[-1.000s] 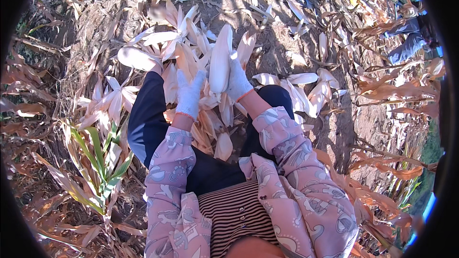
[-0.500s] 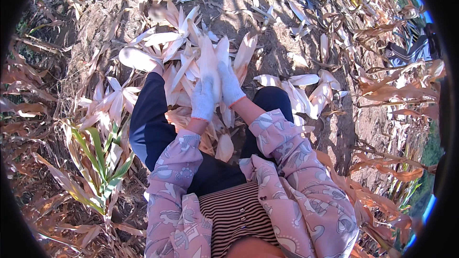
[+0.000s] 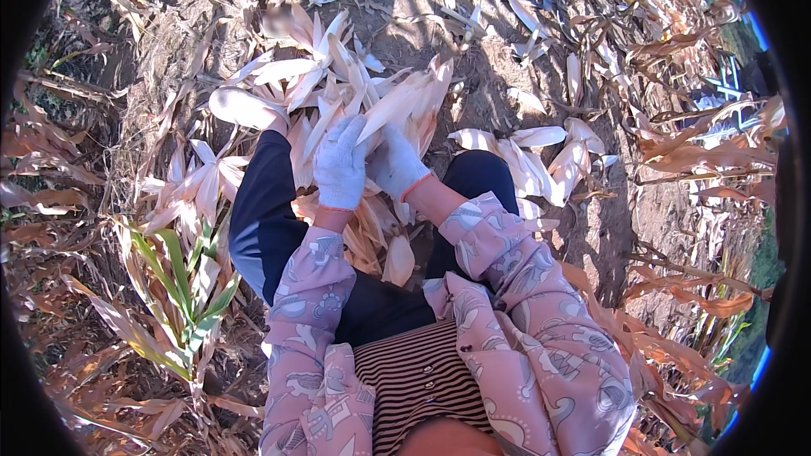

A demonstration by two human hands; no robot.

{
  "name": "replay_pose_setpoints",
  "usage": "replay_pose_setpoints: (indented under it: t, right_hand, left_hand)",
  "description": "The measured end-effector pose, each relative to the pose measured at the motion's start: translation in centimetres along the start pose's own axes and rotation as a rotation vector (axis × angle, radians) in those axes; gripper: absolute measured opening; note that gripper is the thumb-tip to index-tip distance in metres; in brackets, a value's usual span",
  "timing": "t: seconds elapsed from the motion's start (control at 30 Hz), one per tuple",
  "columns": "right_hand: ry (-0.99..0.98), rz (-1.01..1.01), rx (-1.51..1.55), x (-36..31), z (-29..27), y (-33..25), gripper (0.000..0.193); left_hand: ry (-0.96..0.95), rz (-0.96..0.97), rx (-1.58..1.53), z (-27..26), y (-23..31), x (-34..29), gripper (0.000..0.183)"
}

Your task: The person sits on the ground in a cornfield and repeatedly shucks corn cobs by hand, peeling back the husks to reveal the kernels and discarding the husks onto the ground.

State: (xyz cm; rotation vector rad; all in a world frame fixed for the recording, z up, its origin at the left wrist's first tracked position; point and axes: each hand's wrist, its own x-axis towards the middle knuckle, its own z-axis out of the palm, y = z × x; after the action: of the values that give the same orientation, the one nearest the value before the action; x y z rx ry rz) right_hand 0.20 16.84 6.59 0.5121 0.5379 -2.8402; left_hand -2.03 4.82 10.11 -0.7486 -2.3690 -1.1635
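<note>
Both my hands wear white knit gloves with orange cuffs and meet between my knees, over a pile of pale dry corn husks. In my right hand is an ear of corn in its husk, with the pale husk leaves spread up and to the right above the glove. My left hand is closed beside it, its fingertips against the lower end of a husk leaf. The glove and leaves hide the ear's kernels and most of the right fingers.
My dark-trousered knees frame the pile. More husks lie right of my right knee, others at the left. A green-leaved corn plant stands lower left. Dry stalks and leaves line the right side.
The upright husk between my hands now leans to the right. My left hand has moved slightly left and upward; my right hand has turned inward and shifted a little left.
</note>
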Motion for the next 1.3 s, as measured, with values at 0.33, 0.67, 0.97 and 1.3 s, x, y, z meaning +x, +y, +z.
replay_pose_setpoints:
  t: [0.33,0.67,0.97,1.3]
  right_hand:
    - [0.065,0.005,0.196,-0.4,1.4,-0.2,0.049]
    - [0.162,-0.020,0.222,-0.5,1.9,-1.4,0.039]
    - [-0.166,0.014,0.020,-0.3,1.4,-3.9,0.045]
    - [-0.107,-0.060,-0.005,-0.6,1.7,-5.2,0.081]
  left_hand:
    - [0.120,-0.638,-0.484,-1.9,3.5,1.0,0.023]
    - [-0.074,-0.087,0.009,-2.5,2.6,2.0,0.037]
    - [0.079,-1.046,-1.621,-1.4,-1.4,-0.9,0.025]
    - [0.024,-0.866,-0.676,0.2,0.8,-0.2,0.051]
